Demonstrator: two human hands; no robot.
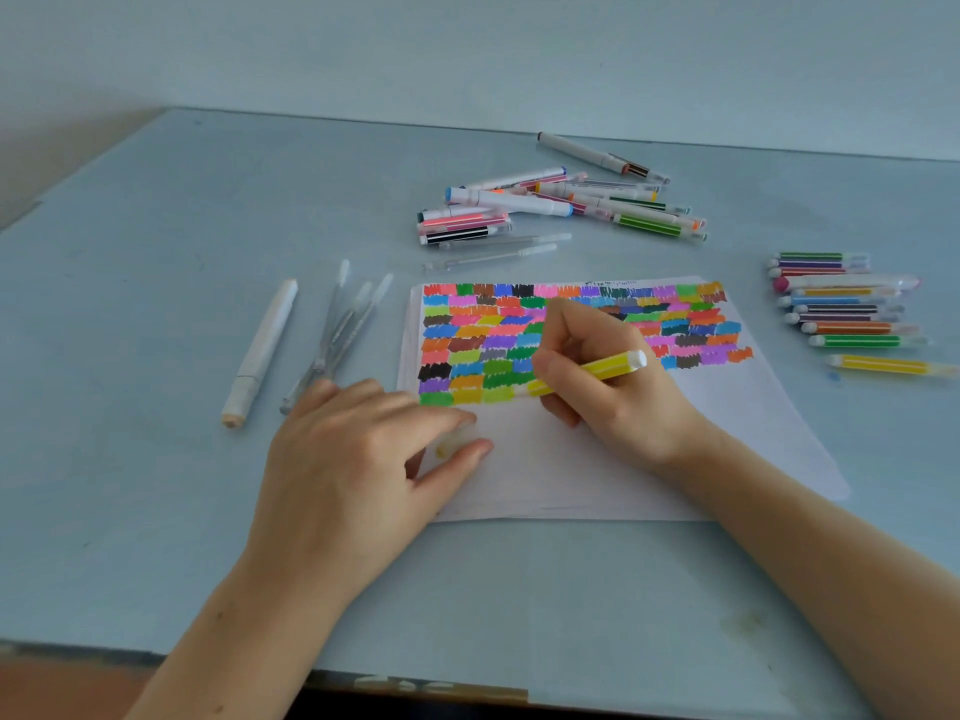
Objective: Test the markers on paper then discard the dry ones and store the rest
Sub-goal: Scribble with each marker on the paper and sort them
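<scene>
A white sheet of paper (597, 459) lies in front of me, its upper half filled with rows of coloured scribble patches. My right hand (608, 376) grips a yellow marker (613, 367) with its tip down on the paper at the bottom row of patches. My left hand (363, 459) rests on the paper's left edge and pinches the marker's clear cap (457, 441) between thumb and fingers. A heap of mixed markers (561, 205) lies behind the paper. A tidy row of markers (847, 314) sits to the right.
Left of the paper lie a thick white marker (262, 350) and a few thin clear pens (343, 330). Two more clear pens (493, 252) rest just behind the sheet. The pale blue table (156, 252) ends at a wall behind and a near edge below my arms.
</scene>
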